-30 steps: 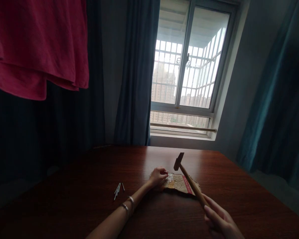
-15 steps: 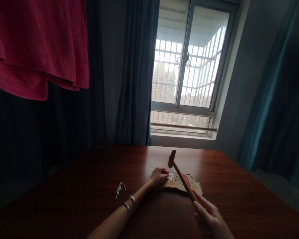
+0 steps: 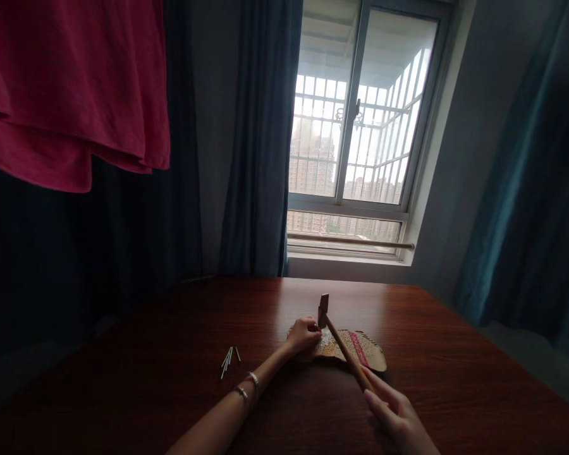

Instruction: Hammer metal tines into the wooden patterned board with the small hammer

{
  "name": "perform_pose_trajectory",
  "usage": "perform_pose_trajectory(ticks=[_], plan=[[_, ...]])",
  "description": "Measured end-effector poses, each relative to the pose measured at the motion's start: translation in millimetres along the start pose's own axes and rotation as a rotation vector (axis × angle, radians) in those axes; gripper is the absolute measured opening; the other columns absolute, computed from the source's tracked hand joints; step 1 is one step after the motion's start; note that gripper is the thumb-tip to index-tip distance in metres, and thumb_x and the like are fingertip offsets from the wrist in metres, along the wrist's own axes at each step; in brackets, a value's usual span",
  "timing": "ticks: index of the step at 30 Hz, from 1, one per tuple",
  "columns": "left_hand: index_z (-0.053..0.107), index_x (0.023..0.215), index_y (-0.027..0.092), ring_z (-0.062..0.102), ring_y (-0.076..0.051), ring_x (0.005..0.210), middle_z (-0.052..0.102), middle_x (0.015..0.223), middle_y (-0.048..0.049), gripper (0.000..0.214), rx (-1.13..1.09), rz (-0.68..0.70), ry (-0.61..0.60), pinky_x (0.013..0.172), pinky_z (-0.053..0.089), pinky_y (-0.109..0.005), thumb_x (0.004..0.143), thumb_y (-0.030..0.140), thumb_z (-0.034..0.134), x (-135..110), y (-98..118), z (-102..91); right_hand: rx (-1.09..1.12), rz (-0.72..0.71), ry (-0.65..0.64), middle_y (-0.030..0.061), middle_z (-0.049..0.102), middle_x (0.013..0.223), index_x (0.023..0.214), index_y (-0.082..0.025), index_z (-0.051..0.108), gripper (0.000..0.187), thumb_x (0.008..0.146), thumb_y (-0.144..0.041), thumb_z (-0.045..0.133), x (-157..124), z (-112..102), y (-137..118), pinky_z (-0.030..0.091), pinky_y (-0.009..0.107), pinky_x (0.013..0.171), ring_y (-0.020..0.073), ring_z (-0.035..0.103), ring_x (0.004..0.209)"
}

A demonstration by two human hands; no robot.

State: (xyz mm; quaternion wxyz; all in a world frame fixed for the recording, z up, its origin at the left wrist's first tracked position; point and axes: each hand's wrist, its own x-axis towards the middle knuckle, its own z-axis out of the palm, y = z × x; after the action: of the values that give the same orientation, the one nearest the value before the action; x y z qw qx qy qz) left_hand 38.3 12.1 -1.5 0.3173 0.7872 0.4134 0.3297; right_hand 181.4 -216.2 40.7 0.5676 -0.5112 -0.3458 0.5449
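A flat tan piece with a dotted pattern and a red stripe (image 3: 363, 352) lies on the dark wooden table (image 3: 171, 379). My left hand (image 3: 305, 334) rests at its left end, fingers pinched shut on something small I cannot make out. My right hand (image 3: 394, 419) grips the wooden handle of a small hammer (image 3: 334, 332). The hammer's dark head hangs just above my left fingertips.
A few thin metal rods (image 3: 228, 361) lie loose on the table left of my left forearm. Beyond the table's far edge are a barred window (image 3: 355, 126) and blue curtains (image 3: 260, 139). A red cloth (image 3: 71, 88) hangs at the upper left.
The hammer head has swung left and down towards my left fingertips. My right hand has shifted left with it. The left hand has stayed put.
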Motion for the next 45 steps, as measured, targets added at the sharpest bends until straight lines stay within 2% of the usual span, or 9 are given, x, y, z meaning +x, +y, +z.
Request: perform_pose_trajectory(ticks=[6,12,17,20,24,29,34,39,45], plan=[[0.067,0.067,0.015,0.056,-0.014,0.072,0.063,0.079,-0.0018,0.014,0.000,0.007,0.004,0.062,0.039,-0.021,0.063,0.026,0.061,-2.7,5.0,-3.4,-0.027,-0.018,-0.041,-0.0095,0.040,0.049,0.136,-0.016,0.028,0.091,0.063,-0.055,0.065,1.1,-2.8,-0.4,0.007,0.015,0.033,-0.0007,0.017,0.033],[0.067,0.067,0.015,0.056,-0.014,0.073,0.062,0.078,-0.0015,0.014,0.016,0.017,-0.009,0.065,0.040,-0.021,0.063,0.026,0.061,-0.3,2.9,-1.5,-0.051,-0.013,-0.016,-0.0098,0.036,0.047,0.133,-0.011,0.033,0.095,0.058,-0.058,0.067,0.0,1.2,0.4,0.006,0.014,0.034,0.0003,0.018,0.035],[0.068,0.069,0.014,0.056,-0.014,0.071,0.063,0.079,-0.0026,0.015,-0.003,0.040,-0.004,0.063,0.040,-0.021,0.064,0.026,0.061,2.0,-3.8,0.4,0.013,-0.031,-0.044,-0.0108,0.035,0.047,0.135,-0.014,0.029,0.090,0.063,-0.053,0.066,-3.0,3.5,-6.4,0.007,0.015,0.033,-0.0003,0.015,0.035],[0.069,0.071,0.014,0.056,-0.014,0.070,0.063,0.081,-0.0034,0.016,-0.033,0.087,-0.027,0.063,0.041,-0.021,0.065,0.026,0.060,2.9,-9.4,-1.0,0.007,-0.024,-0.033,-0.0106,0.036,0.046,0.136,-0.014,0.027,0.090,0.064,-0.052,0.066,-4.1,2.4,-7.6,0.006,0.015,0.033,0.0000,0.015,0.034],[0.070,0.073,0.012,0.056,-0.013,0.072,0.062,0.082,-0.0039,0.018,-0.060,0.161,-0.074,0.065,0.042,-0.021,0.067,0.026,0.060,5.0,-15.7,-3.5,-0.006,-0.026,0.009,-0.0106,0.033,0.046,0.133,-0.012,0.034,0.090,0.061,-0.054,0.067,-5.0,0.0,-5.9,0.005,0.015,0.035,0.0007,0.017,0.035],[0.071,0.073,0.013,0.057,-0.015,0.075,0.064,0.079,-0.0045,0.020,-0.088,0.154,-0.085,0.068,0.042,-0.022,0.069,0.029,0.059,9.9,-21.0,-2.1,-0.023,-0.039,0.040,-0.0093,0.035,0.047,0.132,-0.009,0.033,0.095,0.058,-0.056,0.068,-2.6,-3.9,-1.5,0.007,0.015,0.036,0.0012,0.021,0.037],[0.072,0.071,0.013,0.058,-0.016,0.074,0.064,0.077,-0.0052,0.026,-0.130,0.148,-0.093,0.066,0.042,-0.023,0.070,0.036,0.060,14.6,-25.5,-0.1,-0.011,-0.024,0.029,-0.0089,0.037,0.047,0.133,-0.010,0.033,0.093,0.059,-0.055,0.069,0.0,-5.5,0.1,0.007,0.016,0.036,0.0009,0.021,0.036],[0.072,0.069,0.013,0.057,-0.015,0.072,0.064,0.074,-0.0049,0.026,-0.131,0.137,-0.102,0.064,0.042,-0.022,0.069,0.036,0.061,17.7,-30.1,3.2,0.001,-0.020,0.032,-0.0091,0.037,0.045,0.129,-0.013,0.040,0.089,0.057,-0.055,0.070,-0.6,0.5,-4.5,0.004,0.015,0.034,0.0013,0.023,0.034],[0.072,0.069,0.013,0.056,-0.015,0.071,0.063,0.073,-0.0048,0.023,-0.152,0.108,-0.093,0.063,0.042,-0.022,0.068,0.034,0.062,19.0,-32.8,6.1,0.017,-0.032,-0.004,-0.0108,0.033,0.044,0.130,-0.012,0.039,0.089,0.058,-0.053,0.070,0.3,8.9,-8.0,0.007,0.014,0.033,0.0009,0.021,0.034]])
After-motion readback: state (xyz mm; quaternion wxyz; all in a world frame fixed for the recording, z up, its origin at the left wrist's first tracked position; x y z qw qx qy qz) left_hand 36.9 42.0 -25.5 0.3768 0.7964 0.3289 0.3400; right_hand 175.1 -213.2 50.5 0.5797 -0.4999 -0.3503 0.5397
